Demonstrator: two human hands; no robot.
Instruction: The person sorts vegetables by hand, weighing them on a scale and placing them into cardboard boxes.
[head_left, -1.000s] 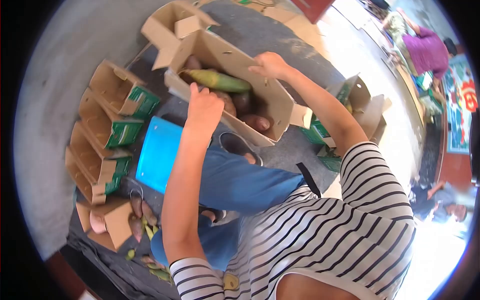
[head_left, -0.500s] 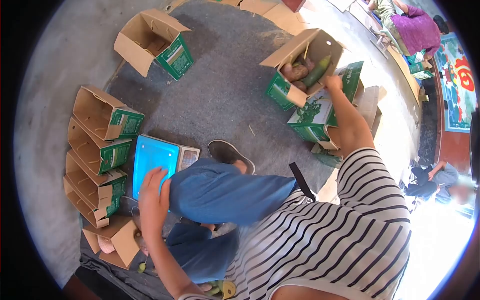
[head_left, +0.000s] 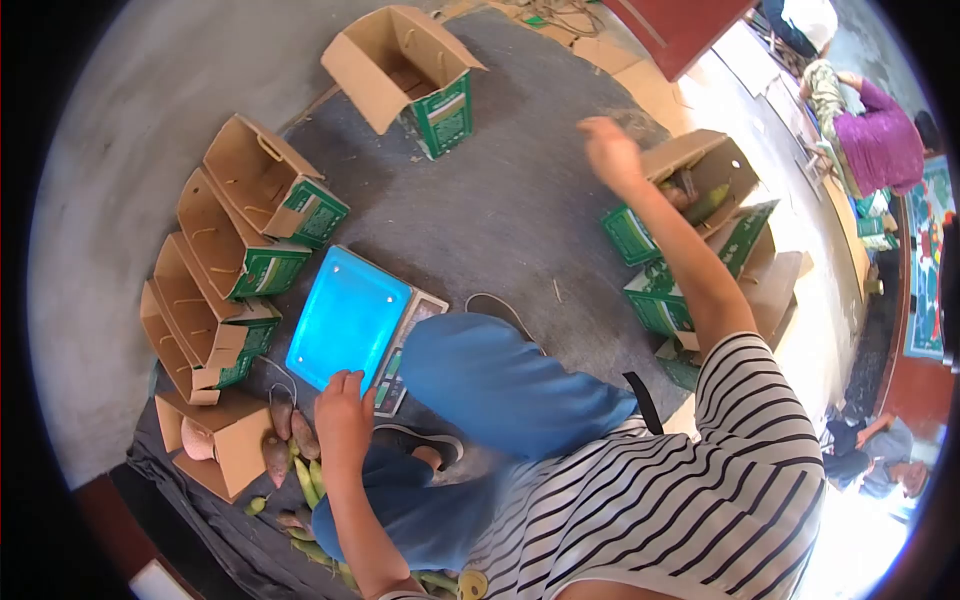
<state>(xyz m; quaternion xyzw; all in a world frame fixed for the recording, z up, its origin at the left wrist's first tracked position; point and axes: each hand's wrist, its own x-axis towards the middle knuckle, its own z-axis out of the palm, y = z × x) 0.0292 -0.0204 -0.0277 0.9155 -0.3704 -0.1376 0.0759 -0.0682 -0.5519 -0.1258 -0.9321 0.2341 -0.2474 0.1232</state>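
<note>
My left hand [head_left: 345, 408] hangs at the near edge of a digital scale with a blue tray [head_left: 345, 310]; its fingers are stretched out and nothing shows in them. My right hand [head_left: 612, 155] is raised over the floor beside an open green carton [head_left: 628, 236], fingers loosely bent and holding nothing visible. Inside that carton lie a long green vegetable [head_left: 711, 203] and brownish root vegetables, partly hidden by my forearm. Beside my left forearm are reddish sweet potatoes [head_left: 277, 458] and several long green vegetables [head_left: 307, 482].
Several open green cartons [head_left: 275, 270] stand in a row left of the scale. Another open carton [head_left: 443, 118] stands farther off. A plain box [head_left: 245, 455] holds a pinkish object. A closed-looking carton [head_left: 655, 302] lies under my right arm. People sit at the right.
My right hand has left the edge of the vegetable carton and moved out over the floor. My left hand remains by the scale. The whole view has shifted, showing more vegetables at lower left.
</note>
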